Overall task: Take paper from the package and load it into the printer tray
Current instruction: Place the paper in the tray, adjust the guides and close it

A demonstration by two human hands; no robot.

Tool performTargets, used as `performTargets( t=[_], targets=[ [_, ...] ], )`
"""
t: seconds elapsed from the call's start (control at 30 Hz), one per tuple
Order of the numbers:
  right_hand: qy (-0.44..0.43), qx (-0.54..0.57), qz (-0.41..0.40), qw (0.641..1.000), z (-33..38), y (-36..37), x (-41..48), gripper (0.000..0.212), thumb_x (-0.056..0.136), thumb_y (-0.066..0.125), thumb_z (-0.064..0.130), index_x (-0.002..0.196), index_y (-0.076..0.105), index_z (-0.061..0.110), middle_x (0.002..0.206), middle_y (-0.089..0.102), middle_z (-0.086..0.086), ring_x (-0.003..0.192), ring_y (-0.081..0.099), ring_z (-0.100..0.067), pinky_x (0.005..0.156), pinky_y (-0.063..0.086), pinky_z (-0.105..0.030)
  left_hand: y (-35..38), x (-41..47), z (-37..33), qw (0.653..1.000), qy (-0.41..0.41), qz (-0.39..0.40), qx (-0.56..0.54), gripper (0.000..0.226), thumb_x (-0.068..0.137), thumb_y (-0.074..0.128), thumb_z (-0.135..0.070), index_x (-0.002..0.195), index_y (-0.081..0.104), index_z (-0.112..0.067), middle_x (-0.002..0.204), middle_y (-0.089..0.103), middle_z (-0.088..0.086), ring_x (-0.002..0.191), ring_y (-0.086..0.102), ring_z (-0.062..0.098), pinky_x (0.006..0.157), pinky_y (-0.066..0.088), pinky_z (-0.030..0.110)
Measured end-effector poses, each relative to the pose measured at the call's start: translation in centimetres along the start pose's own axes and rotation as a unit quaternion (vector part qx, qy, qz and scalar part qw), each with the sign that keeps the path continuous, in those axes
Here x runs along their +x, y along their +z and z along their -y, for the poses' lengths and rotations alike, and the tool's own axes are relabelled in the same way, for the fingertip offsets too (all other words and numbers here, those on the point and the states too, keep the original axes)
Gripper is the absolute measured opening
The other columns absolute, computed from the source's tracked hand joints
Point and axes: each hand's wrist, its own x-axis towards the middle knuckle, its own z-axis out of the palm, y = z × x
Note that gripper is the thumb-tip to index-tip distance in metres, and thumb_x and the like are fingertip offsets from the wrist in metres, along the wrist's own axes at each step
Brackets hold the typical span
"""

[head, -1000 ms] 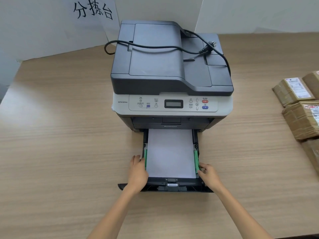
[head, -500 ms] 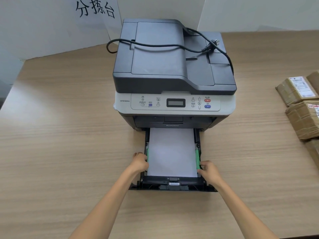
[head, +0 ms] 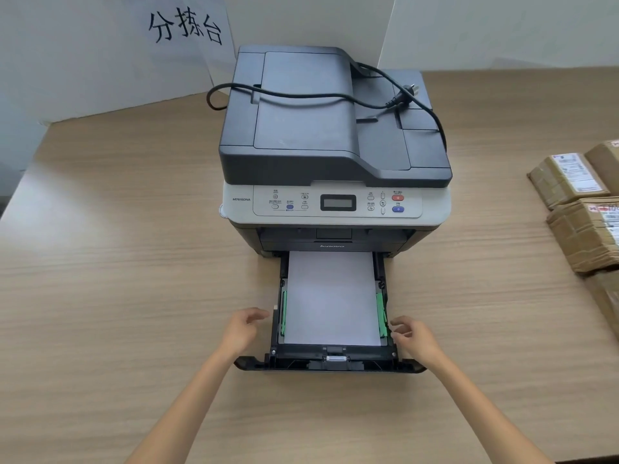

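**Paper sits in the open printer tray, hands on each side**

A gray and white printer [head: 335, 145] stands in the middle of a wooden table [head: 117, 279]. Its tray [head: 330, 361] is pulled out at the front, toward the person. A white stack of paper [head: 331, 299] lies flat inside the tray. Green guides [head: 381, 314] stand along both long sides of the paper.

The left hand [head: 243, 331] is just beside the left wall of the tray. Its fingers are loosely curled and spread apart, and they hold nothing. The fingertips point at the tray, with a small gap between them and it.

The right hand [head: 413, 338] is by the right wall of the tray, close to the green guide there. Its fingers are loosely curled too, and they hold nothing. I cannot tell if the fingertips touch the tray wall or just come very near it.

A black power cord [head: 301, 95] lies on top of the printer, with its plug [head: 400, 95] near the right side of the lid. Brown parcels [head: 582, 209] with labels sit at the right edge of the table, well apart from the printer. A white sign [head: 184, 28] with black writing stands on the wall behind.
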Motion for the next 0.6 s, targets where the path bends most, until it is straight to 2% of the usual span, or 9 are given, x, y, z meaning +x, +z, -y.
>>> performTargets(
  t=[0.13,0.2,0.27,0.33,0.4,0.5,0.6],
  targets=[
    [0.034,-0.054,0.032,0.997,-1.2,-1.3,-0.3,0.028,0.09,0.058,0.015,0.117,0.06,0.008,0.108,0.067,-0.014,0.095,0.062,-0.025,0.081,0.048,-0.031,-1.0,-0.3,1.8,0.996,-0.074,0.025,0.035,0.029,0.094,0.042,0.004,0.116,0.061,0.004,0.124,0.061,0.02,0.117,0.055,0.031,0.1,0.041,0.034],
    [0.066,-0.081,0.056,0.993,-1.6,-1.9,-0.6,0.024,0.091,0.057,0.022,0.11,0.063,0.008,0.102,0.07,-0.011,0.09,0.067,-0.026,0.065,0.05,-0.026,-1.4,-0.6,2.4,0.989,-0.132,0.049,0.053,0.025,0.095,0.046,-0.006,0.115,0.059,0.002,0.112,0.064,0.02,0.101,0.062,0.031,0.082,0.051,0.036],
    [0.118,-0.077,0.095,0.985,-1.9,-2.2,-0.8,0.023,0.093,0.053,0.026,0.095,0.065,0.007,0.086,0.074,-0.009,0.073,0.073,-0.026,0.048,0.051,-0.023,-1.8,-1.0,2.6,0.975,-0.206,0.073,0.034,0.019,0.095,0.05,-0.015,0.106,0.059,-0.002,0.089,0.065,0.013,0.071,0.066,0.024,0.056,0.056,0.03],
    [0.165,-0.06,0.134,0.975,-1.9,-2.5,-1.1,0.027,0.093,0.051,0.027,0.082,0.064,0.005,0.073,0.076,-0.01,0.065,0.074,-0.026,0.045,0.052,-0.023,-2.0,-1.2,2.6,0.962,-0.256,0.089,-0.013,0.016,0.094,0.053,-0.015,0.09,0.059,0.0,0.076,0.065,0.014,0.057,0.066,0.022,0.045,0.056,0.027],
    [0.189,-0.05,0.158,0.968,-1.8,-2.6,-1.3,0.022,0.092,0.051,0.02,0.079,0.061,0.005,0.069,0.076,-0.011,0.059,0.073,-0.023,0.048,0.054,-0.023,-2.1,-1.1,2.6,0.956,-0.27,0.106,-0.037,0.016,0.093,0.054,-0.008,0.082,0.058,0.003,0.077,0.065,0.019,0.054,0.067,0.024,0.039,0.055,0.025],
    [0.192,-0.047,0.169,0.966,-1.6,-2.7,-1.2,0.02,0.093,0.049,0.013,0.076,0.057,0.007,0.064,0.075,-0.009,0.053,0.07,-0.018,0.051,0.052,-0.02,-2.2,-1.2,2.3,0.956,-0.264,0.114,-0.058,0.007,0.09,0.052,0.005,0.088,0.057,0.009,0.075,0.062,0.022,0.041,0.066,0.02,0.041,0.057,0.027],
    [0.195,-0.041,0.177,0.964,-1.6,-2.8,-1.0,0.022,0.095,0.047,0.012,0.076,0.056,0.006,0.058,0.073,-0.006,0.049,0.069,-0.013,0.053,0.051,-0.02,-2.3,-1.3,1.9,0.955,-0.257,0.118,-0.084,0.007,0.091,0.05,0.009,0.09,0.056,0.012,0.074,0.058,0.021,0.036,0.063,0.018,0.042,0.057,0.03]
  ],
)
